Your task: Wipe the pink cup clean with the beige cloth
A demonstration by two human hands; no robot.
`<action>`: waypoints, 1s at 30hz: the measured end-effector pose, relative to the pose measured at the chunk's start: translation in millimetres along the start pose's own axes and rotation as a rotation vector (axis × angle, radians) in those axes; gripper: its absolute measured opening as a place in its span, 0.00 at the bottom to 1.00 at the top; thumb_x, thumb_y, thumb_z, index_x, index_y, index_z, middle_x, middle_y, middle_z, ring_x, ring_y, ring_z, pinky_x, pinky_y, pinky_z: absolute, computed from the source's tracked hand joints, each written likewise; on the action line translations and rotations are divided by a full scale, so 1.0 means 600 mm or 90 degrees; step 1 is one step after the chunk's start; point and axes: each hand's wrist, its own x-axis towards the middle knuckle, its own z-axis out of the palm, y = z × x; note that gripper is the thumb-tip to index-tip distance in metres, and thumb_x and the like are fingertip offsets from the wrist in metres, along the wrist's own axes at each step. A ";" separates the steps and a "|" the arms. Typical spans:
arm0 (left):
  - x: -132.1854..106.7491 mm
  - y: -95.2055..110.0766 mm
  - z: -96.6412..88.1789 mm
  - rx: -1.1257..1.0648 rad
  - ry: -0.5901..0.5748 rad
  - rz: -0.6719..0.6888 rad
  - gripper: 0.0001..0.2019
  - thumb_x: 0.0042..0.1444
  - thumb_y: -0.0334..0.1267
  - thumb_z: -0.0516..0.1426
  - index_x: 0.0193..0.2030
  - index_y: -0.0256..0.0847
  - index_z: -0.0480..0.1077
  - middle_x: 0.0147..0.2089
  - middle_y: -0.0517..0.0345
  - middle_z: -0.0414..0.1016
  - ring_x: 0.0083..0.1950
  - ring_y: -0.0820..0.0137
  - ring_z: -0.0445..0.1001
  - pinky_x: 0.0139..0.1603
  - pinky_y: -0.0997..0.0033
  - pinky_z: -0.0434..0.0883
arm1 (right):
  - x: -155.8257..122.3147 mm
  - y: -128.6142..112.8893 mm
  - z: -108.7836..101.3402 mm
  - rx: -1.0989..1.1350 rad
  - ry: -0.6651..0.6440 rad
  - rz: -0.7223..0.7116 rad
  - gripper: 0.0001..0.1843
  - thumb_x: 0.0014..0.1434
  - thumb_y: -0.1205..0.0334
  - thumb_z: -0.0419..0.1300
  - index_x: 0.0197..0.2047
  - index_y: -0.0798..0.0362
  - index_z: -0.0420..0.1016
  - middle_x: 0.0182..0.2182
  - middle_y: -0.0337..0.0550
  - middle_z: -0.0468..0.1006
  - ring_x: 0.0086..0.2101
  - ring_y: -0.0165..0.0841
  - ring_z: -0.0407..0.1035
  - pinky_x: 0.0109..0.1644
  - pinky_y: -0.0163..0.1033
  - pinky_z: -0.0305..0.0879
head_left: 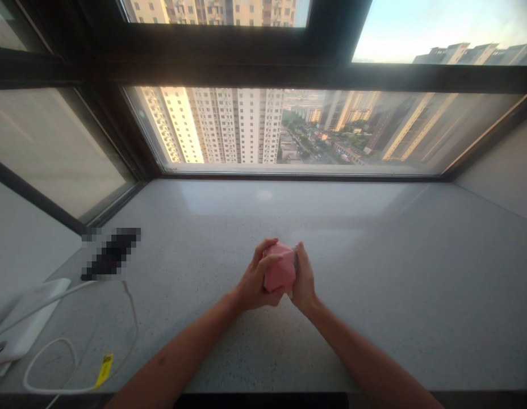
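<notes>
A pink faceted object (280, 268), possibly folded paper, is held above the stone sill in the middle of the view. My left hand (258, 281) wraps its near left side, with the fingers curled over the front. My right hand (304, 278) presses against its right side. Together the hands hide part of the object's lower and side faces. Its exact shape and what lies behind it are hidden.
The hands are over a wide speckled grey stone sill (374, 284). At the left lie a pixelated dark object (111, 254), a white flat device (25, 321), and a looped white cable (50, 363) with a yellow tag (104, 370). A dark-framed window (289, 173) stands beyond the sill.
</notes>
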 end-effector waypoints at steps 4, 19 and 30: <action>0.003 0.010 0.009 -0.099 0.045 -0.057 0.36 0.67 0.58 0.61 0.76 0.55 0.55 0.77 0.40 0.54 0.77 0.46 0.59 0.74 0.38 0.63 | -0.008 0.001 -0.002 -0.110 0.013 -0.095 0.33 0.64 0.27 0.61 0.27 0.49 0.66 0.22 0.35 0.66 0.22 0.28 0.57 0.23 0.35 0.58; 0.012 0.037 0.015 -0.261 0.086 -0.168 0.30 0.69 0.59 0.58 0.72 0.50 0.60 0.73 0.42 0.61 0.73 0.46 0.63 0.72 0.38 0.65 | -0.011 0.024 -0.041 -0.297 -0.054 -0.252 0.35 0.68 0.28 0.57 0.23 0.48 0.64 0.20 0.35 0.65 0.23 0.30 0.56 0.27 0.38 0.55; 0.014 0.011 -0.015 0.030 0.044 0.133 0.32 0.61 0.56 0.64 0.70 0.56 0.65 0.73 0.42 0.61 0.73 0.42 0.64 0.68 0.34 0.69 | -0.027 -0.017 0.012 -0.073 -0.024 0.047 0.34 0.63 0.25 0.61 0.29 0.50 0.69 0.23 0.36 0.67 0.23 0.29 0.58 0.25 0.36 0.61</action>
